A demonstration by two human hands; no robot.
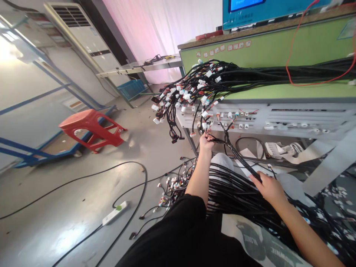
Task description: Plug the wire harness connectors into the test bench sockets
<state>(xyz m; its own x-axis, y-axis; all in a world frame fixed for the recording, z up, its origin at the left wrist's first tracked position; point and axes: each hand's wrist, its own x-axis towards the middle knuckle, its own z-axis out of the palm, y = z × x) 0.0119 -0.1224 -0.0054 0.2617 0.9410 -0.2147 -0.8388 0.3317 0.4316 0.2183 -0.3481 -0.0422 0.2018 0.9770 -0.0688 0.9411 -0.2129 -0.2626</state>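
Wire harness (240, 157), black-wrapped, sits in both our hands, stretched slantwise between them in front of the bench. Right hand (268, 187) is wrapped round the trunk, fingers closed on it. Left hand (207, 140) has its fingers curled in on a side branch; which wires or connector it pinches is too small to tell. Between the grips the trunk forks: one leg runs to our left hand, thinner ones climb to connectors (237, 115) at the panel. Can't tell if those are seated.

Below both grips: heap of black cables (222, 185) across our lap, loose connector ends (175, 183) spilling out below and left of the left hand.

Just past the grips: slotted panel (261, 111) along the bench front, small white fittings (269, 126) on it, right of the left hand. Above that, green bench top (278, 92) with a thick cable bundle (258, 76), its plugs hanging over the edge above our left hand. Red wire (287, 66) loops across the bundle.

Left of the grips, on the floor: power strip (115, 213), then red stool (91, 128) beside a blue trolley (50, 155). Farthest: screen (272, 13) beyond the bench top, air conditioner (80, 33) upper left.
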